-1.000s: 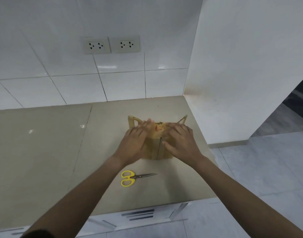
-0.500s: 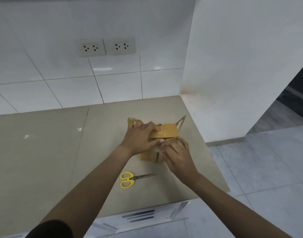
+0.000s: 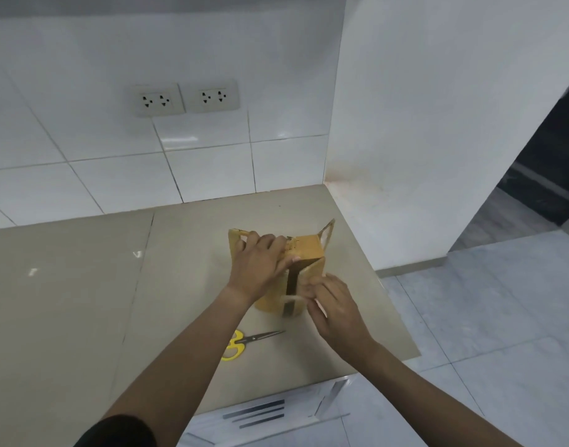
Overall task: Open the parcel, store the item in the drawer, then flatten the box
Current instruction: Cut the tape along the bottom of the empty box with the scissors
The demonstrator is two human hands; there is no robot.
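Black sleeve (image 3: 117,431) on the left upper arm.

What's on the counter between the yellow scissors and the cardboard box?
Nothing. The head view shows only a bare strip of countertop between the scissors and the box.

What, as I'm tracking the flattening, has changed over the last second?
The right hand slid off the top of the cardboard box toward the person and now pinches its near side, where the dark seam gap has widened. The left hand still grips the top; the scissors stayed put.
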